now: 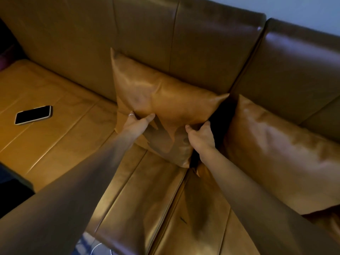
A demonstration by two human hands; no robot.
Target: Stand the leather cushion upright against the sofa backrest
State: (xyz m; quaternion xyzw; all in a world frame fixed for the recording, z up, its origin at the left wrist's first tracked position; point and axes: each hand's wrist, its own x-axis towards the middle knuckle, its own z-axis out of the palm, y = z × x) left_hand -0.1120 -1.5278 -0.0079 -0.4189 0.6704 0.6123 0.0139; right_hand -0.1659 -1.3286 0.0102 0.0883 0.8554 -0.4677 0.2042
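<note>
A tan leather cushion (158,100) leans against the sofa backrest (147,37), its top corners pointing up and its lower edge on the seat. My left hand (137,123) pinches a fold of leather on the cushion's lower left face. My right hand (199,137) grips the lower right part, thumb on the front and fingers tucked behind. Both forearms reach in from the bottom of the view.
A second leather cushion (276,144) leans against the backrest to the right, with a dark gap between the two. A black phone (34,115) lies face up on the seat (55,137) at the left. A white cable (97,248) shows at the bottom edge.
</note>
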